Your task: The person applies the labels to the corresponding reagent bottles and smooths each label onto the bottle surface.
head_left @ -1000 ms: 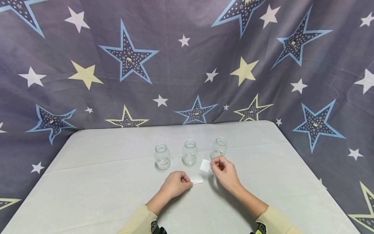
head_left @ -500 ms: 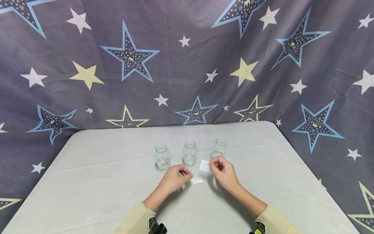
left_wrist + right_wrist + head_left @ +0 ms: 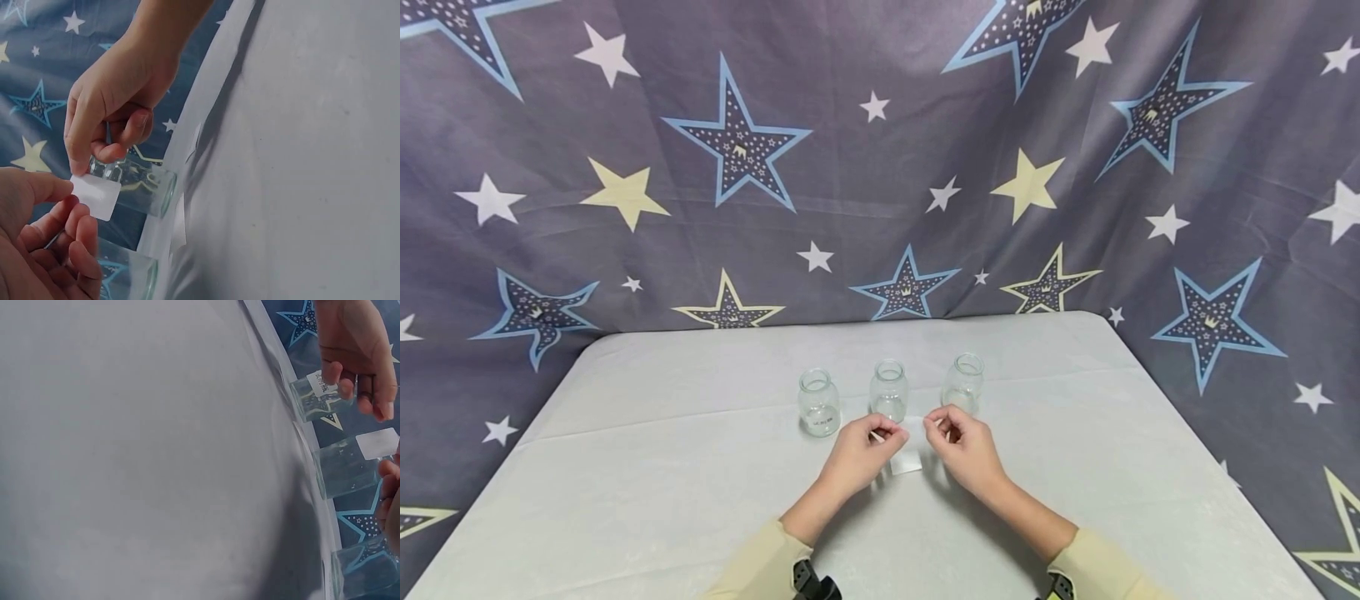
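Between my two hands hangs a small white label, with its face and rounded corners plain in the left wrist view. My right hand pinches it by one corner. The thumb and finger of my left hand pinch at the edge nearby; in the right wrist view these fingertips show only a narrow gap from it. A second white label or paper piece lies on the table below the hands. Behind them stand three upright glass jars: the left jar bears a printed label, besides the middle jar and right jar.
A pale cloth covers the table. At its far edge hangs a grey curtain with stars, which also runs along both sides. The jars stand in a row just beyond my fingertips, the right jar close behind my right hand.
My left hand has lifted off the paper piece on the table and moved up to the label. My right hand has carried the label slightly left, so the hands are now close together.
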Action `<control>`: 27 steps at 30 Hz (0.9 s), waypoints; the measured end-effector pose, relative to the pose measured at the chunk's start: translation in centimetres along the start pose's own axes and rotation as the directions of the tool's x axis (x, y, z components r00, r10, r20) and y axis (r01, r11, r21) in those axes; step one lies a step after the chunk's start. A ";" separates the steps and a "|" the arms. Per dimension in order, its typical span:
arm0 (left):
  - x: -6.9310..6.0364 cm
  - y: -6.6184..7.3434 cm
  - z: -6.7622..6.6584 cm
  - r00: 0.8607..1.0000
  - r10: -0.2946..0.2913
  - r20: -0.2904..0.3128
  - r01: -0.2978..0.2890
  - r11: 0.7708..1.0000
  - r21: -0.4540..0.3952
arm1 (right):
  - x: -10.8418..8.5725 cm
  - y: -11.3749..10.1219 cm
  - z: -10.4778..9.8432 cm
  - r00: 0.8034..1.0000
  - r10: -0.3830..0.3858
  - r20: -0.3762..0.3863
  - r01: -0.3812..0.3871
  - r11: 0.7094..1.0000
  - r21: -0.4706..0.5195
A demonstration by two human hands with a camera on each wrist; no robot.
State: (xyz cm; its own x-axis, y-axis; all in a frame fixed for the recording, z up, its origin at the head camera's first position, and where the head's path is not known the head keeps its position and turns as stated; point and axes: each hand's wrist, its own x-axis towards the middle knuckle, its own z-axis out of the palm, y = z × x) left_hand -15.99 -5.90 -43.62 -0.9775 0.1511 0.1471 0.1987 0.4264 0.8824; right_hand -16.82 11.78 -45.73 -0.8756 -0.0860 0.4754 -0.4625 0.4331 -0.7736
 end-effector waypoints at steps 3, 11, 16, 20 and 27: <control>0.0 0.1 0.1 1.000 -0.008 -0.018 0.007 0.999 -0.036 | 0.0 -0.1 0.1 0.999 -0.041 0.007 0.042 0.999 -0.015; 0.1 0.0 -0.1 0.998 -0.059 -0.030 0.056 0.993 -0.106 | -0.3 -0.4 0.2 0.984 -0.176 0.038 0.179 0.981 -0.074; 0.2 -0.3 -0.1 0.997 -0.080 -0.024 0.075 0.986 -0.151 | -0.4 -0.2 0.4 0.954 -0.296 0.049 0.300 0.942 -0.147; -0.1 1.0 -0.5 0.995 -0.095 -0.031 0.089 0.983 -0.162 | -0.4 -0.1 0.5 0.936 -0.350 0.045 0.352 0.918 -0.181; 0.2 0.0 -0.2 0.995 -0.095 -0.038 0.087 0.981 -0.175 | -0.5 0.0 0.6 0.931 -0.359 0.058 0.364 0.914 -0.181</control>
State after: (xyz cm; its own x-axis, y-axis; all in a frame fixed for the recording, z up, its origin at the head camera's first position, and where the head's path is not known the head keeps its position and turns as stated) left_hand -16.19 -6.06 -43.52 -0.9939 0.0763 0.0794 0.0976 0.2755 0.9563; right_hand -16.51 11.25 -46.24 -0.6575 -0.2876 0.6964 -0.7157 0.5271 -0.4581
